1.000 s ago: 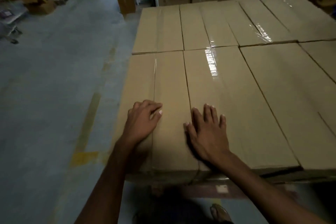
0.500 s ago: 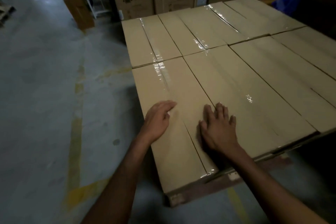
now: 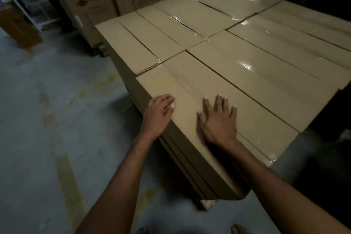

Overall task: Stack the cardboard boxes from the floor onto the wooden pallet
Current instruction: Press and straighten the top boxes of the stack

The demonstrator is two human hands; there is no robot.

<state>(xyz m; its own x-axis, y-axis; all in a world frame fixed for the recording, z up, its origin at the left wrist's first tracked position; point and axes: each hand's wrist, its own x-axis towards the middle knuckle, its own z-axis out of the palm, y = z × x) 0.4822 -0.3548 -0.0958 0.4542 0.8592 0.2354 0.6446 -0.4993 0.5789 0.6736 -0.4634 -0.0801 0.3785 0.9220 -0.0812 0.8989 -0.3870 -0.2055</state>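
A stack of flat, taped cardboard boxes (image 3: 247, 74) fills the right half of the view, several layers deep. A corner of the wooden pallet (image 3: 208, 204) shows beneath the near corner. My left hand (image 3: 157, 114) curls over the left edge of the nearest top box (image 3: 186, 91), fingers on its top. Flat on the same box lies my right hand (image 3: 218, 121), palm down and fingers spread. Neither hand holds anything.
Grey concrete floor (image 3: 53, 119) with worn yellow markings lies to the left. Tall printed appliance cartons (image 3: 91, 5) stand behind the stack. A brown box (image 3: 17, 24) and a white metal rack (image 3: 24, 2) sit at the far left. My bare feet (image 3: 239, 229) show at the bottom.
My view has swung round to the stack's left corner, so the box sides now show. Both hands stay pressed on the near top box, the left one now at its edge.
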